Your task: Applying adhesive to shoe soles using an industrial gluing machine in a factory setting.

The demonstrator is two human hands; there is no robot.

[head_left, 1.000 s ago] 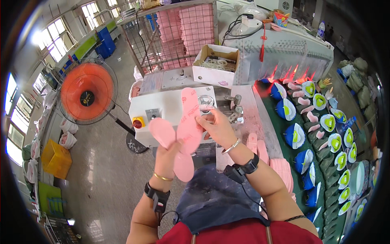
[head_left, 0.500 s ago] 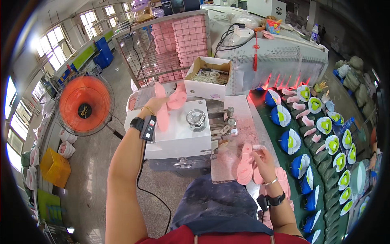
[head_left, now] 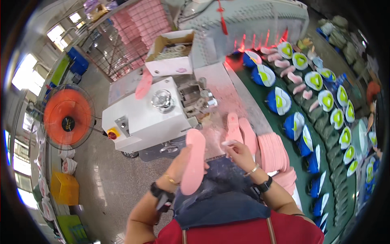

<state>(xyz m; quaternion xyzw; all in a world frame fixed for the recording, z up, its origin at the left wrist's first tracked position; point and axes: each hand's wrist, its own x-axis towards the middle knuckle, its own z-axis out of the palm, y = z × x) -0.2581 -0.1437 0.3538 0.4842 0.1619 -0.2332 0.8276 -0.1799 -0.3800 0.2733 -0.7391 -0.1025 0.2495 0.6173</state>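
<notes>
My left hand (head_left: 180, 163) grips a pink insole (head_left: 193, 160), held up above the dark apron on my lap. My right hand (head_left: 240, 157) pinches a small whitish piece (head_left: 230, 142) between thumb and fingers, too small to name. Just beyond it, two flat pink insole shapes (head_left: 233, 127) lie on the dusty work surface. A thick stack of pink insoles (head_left: 274, 151) sits to the right of that hand. Left of centre stands a white machine (head_left: 142, 112) with a round metal knob (head_left: 161, 99). Another pink insole (head_left: 144, 84) rests at the machine's far side.
A white box (head_left: 170, 57) of string-like scraps and rings stands behind the machine. Along the right, a green conveyor (head_left: 260, 99) carries blue-and-white shoe uppers (head_left: 279, 101) and pink pieces. An orange fan (head_left: 68, 118) stands at left, near a yellow crate (head_left: 65, 188). A wire rack (head_left: 130, 32) holds pink sheets.
My left hand has come back from the machine's far side toward my lap, bringing an insole. The right hand has drawn nearer to me, off the insoles. The view has turned and shifted.
</notes>
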